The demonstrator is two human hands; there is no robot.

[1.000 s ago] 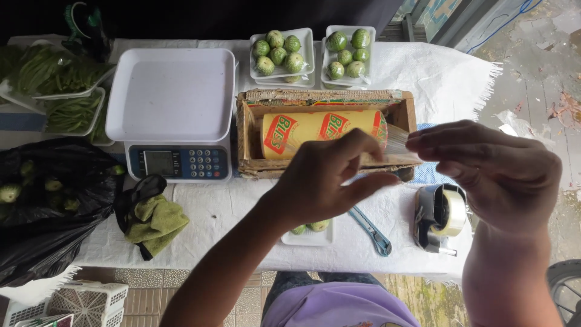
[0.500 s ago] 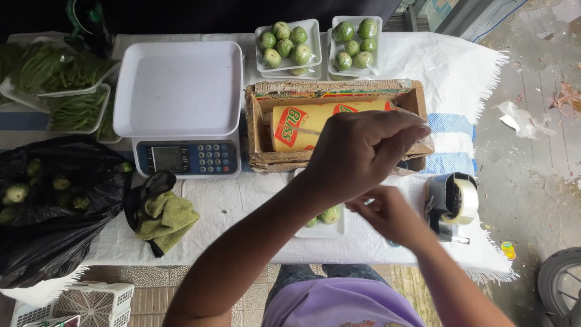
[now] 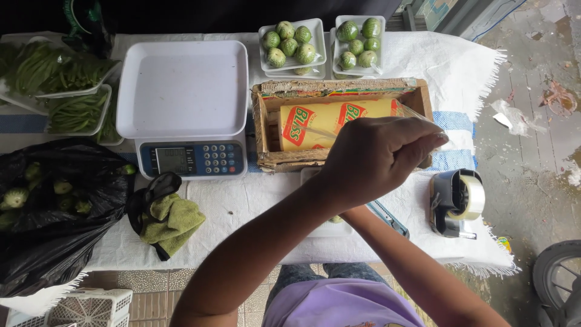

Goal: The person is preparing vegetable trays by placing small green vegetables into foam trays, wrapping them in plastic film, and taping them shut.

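Head cam: left hand (image 3: pixel 375 158) pinches film off yellow roll (image 3: pixel 339 121) in box (image 3: pixel 266 130).

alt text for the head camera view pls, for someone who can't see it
A person's left hand pulls clear film from a yellow roll of wrap in a cardboard box on a white-covered table. Around it sit a white scale, two trays of green fruit and a tape dispenser.

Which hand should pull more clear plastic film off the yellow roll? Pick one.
Left, likely. The left hand pinches the clear plastic film above the yellow roll in the cardboard box; the right hand is hidden beneath the left forearm.
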